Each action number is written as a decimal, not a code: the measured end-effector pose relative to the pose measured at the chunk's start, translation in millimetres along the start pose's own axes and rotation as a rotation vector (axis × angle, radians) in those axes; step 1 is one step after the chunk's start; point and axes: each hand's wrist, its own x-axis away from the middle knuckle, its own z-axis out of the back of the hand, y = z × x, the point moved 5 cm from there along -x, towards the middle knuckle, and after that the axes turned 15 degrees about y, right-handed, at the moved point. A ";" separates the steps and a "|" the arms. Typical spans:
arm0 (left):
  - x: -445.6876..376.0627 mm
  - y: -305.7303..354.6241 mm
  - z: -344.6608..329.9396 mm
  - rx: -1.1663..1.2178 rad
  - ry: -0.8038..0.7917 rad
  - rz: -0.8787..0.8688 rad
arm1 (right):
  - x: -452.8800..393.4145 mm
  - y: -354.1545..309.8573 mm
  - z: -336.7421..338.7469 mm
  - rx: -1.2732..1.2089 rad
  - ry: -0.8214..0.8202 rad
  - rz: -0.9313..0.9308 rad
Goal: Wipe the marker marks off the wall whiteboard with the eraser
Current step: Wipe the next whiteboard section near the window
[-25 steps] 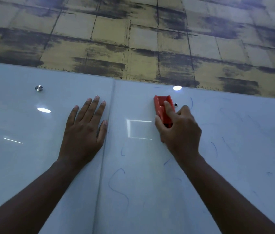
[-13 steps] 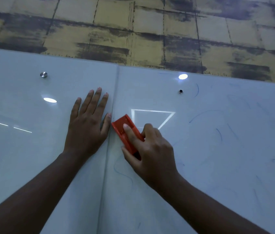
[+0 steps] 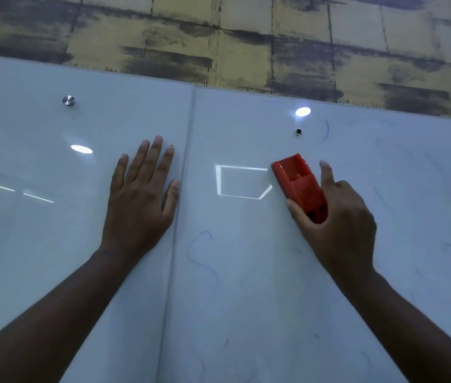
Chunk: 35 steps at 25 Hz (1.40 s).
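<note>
The glossy white wall whiteboard (image 3: 246,299) fills most of the view, in two panels that meet at a vertical seam. My right hand (image 3: 337,225) grips a red eraser (image 3: 299,183) and presses it flat on the right panel, near the middle. My left hand (image 3: 141,194) lies flat with fingers spread on the left panel, just left of the seam. A blue S-shaped marker mark (image 3: 202,261) shows below and left of the eraser. A blue arc (image 3: 326,131) sits near the top edge. Faint blue strokes are scattered over the right side.
Two metal mounting studs (image 3: 68,100) (image 3: 298,131) hold the board near its top edge. Above the board runs yellow and dark brick-pattern wallpaper (image 3: 246,37). Ceiling lights reflect as bright spots and a square outline on the glass.
My right hand has swept the eraser from beside my left hand rightward and slightly up across the right panel. My left hand has stayed flat in place.
</note>
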 end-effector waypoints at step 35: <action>69.8 8.9 29.0 -0.014 -0.092 0.021 | 120.0 -93.5 28.5 -0.297 -0.289 0.208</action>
